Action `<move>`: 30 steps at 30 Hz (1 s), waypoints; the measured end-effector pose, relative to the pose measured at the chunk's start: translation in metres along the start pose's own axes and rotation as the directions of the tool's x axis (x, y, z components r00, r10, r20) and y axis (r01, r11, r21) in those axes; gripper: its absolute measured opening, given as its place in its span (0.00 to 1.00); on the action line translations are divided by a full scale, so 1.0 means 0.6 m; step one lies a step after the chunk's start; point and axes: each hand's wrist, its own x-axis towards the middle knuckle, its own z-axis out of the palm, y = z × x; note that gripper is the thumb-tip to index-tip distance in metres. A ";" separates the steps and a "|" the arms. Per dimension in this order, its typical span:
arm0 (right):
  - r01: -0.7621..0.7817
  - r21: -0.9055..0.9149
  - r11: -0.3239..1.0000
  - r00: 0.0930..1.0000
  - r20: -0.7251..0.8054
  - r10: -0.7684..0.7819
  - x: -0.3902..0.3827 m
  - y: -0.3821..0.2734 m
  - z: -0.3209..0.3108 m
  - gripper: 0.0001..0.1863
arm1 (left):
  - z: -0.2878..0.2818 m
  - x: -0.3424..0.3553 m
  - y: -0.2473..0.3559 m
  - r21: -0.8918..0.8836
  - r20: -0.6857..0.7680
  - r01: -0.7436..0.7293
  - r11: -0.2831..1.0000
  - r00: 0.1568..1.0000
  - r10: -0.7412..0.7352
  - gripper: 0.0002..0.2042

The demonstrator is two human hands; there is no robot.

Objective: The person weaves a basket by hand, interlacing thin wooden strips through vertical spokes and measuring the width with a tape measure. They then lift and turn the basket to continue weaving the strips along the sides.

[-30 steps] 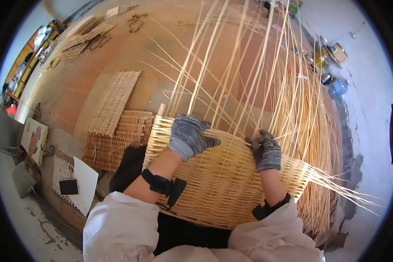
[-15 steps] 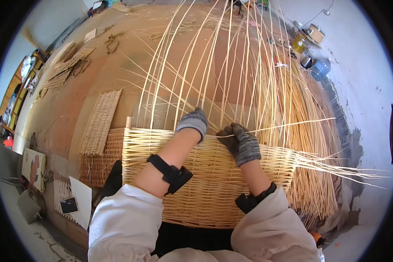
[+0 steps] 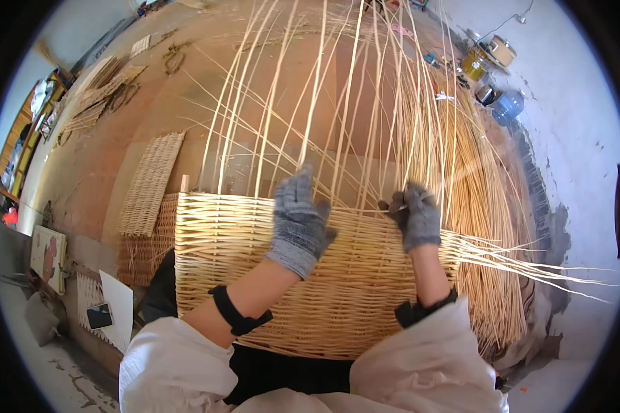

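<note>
A large woven wicker panel [image 3: 324, 289] stands upright before me, its long pale upright rods [image 3: 315, 89] fanning up from the top edge. My left hand [image 3: 297, 224], in a grey knit glove, lies against the front of the weave near the top edge. Its fingers point up towards one upright rod, and the thumb is spread to the right. At the top edge further right, my gloved right hand [image 3: 419, 219] has its fingers curled in a pinch. From it a wicker rod [image 3: 461, 177], blurred by motion, runs off to the upper right. Loose rod ends [image 3: 523, 263] stick out of the panel's right side.
A big heap of loose rods [image 3: 492, 206] lies to the right, beside the wall. Finished flat woven panels [image 3: 151, 182] rest on the floor at left. A phone [image 3: 99, 316] lies on a white board [image 3: 119, 310]. A blue water jug [image 3: 508, 108] stands at far right.
My left hand has come back from behind the uprights to the panel's front, its thumb spreading. My right hand has moved right and up, and its rod has swung upward.
</note>
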 end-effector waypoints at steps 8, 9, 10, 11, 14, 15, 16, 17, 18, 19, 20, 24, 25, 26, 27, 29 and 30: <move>0.076 -0.081 0.994 0.987 0.148 -0.064 -0.081 -0.034 -0.013 0.11 | 0.079 0.175 -0.013 -0.142 0.679 0.159 0.977 0.734 -0.021 0.17; 0.076 -0.073 0.994 0.988 0.143 -0.065 -0.070 -0.020 -0.031 0.11 | 0.074 0.164 -0.009 -0.137 0.681 0.152 0.979 0.732 -0.018 0.17; -0.084 -0.011 0.996 0.995 0.061 0.084 -0.050 -0.012 -0.059 0.11 | 0.041 0.149 0.011 -0.194 0.625 0.316 0.929 0.769 -0.131 0.17; -0.230 0.061 0.971 0.973 -0.010 0.231 -0.028 -0.006 -0.080 0.11 | 0.027 0.133 0.029 -0.268 0.572 0.463 0.845 0.782 -0.247 0.17; -0.175 -0.380 0.908 0.958 0.147 0.246 -0.011 -0.068 -0.014 0.11 | 0.007 0.058 0.070 -0.387 0.186 -0.077 0.919 0.970 0.159 0.24; -0.034 -0.655 0.754 0.940 0.236 0.247 0.011 -0.075 0.003 0.11 | 0.021 0.039 0.092 -0.245 0.225 -0.228 0.942 0.932 0.284 0.26; 0.329 -0.804 0.495 0.917 0.397 0.035 0.056 -0.053 0.007 0.12 | 0.032 0.030 0.119 -0.257 0.234 -0.235 0.938 0.926 0.296 0.26; 0.463 -0.872 0.161 0.886 0.448 -0.119 0.102 -0.032 -0.004 0.12 | 0.049 0.033 0.158 -0.243 0.223 -0.155 0.958 0.952 0.211 0.28; 0.445 -0.895 -0.023 0.880 0.442 -0.171 0.146 -0.005 -0.019 0.13 | 0.059 0.037 0.182 -0.218 0.212 -0.072 0.973 0.970 0.119 0.29; 0.419 -0.905 -0.073 0.886 0.425 -0.187 0.185 0.016 -0.043 0.13 | 0.057 0.047 0.186 -0.229 0.207 -0.089 0.969 0.969 0.138 0.29; 0.425 -0.905 0.031 0.899 0.418 -0.129 0.191 0.019 -0.033 0.14 | 0.050 0.057 0.176 -0.270 0.353 -0.007 0.963 0.930 0.105 0.29; -0.022 0.135 0.991 0.982 -0.182 0.047 -0.004 -0.095 -0.127 0.15 | 0.036 0.043 0.157 -0.257 0.101 -0.026 0.966 0.993 0.053 0.29; -0.052 0.192 0.980 0.991 -0.111 0.074 -0.002 -0.103 -0.167 0.13 | 0.025 0.037 0.170 -0.207 -0.259 -0.154 0.966 0.961 0.097 0.30; 0.081 -0.086 0.993 0.995 -0.051 -0.085 -0.019 -0.115 -0.153 0.11 | 0.011 0.057 0.186 -0.332 -0.330 -0.316 0.889 0.922 0.204 0.34; 0.221 -0.342 0.914 0.975 0.059 -0.214 -0.023 -0.130 -0.132 0.10 | 0.013 0.064 0.203 -0.347 -0.313 -0.310 0.885 0.928 0.203 0.34; 0.417 -0.818 0.395 0.908 0.354 -0.225 0.060 -0.142 -0.137 0.16 | 0.016 0.082 0.252 -0.311 0.467 -0.044 0.949 0.863 0.193 0.38; 0.395 -0.862 0.317 0.918 0.380 -0.112 0.094 -0.142 -0.142 0.22 | 0.022 0.097 0.284 -0.292 0.564 0.031 0.956 0.813 0.146 0.40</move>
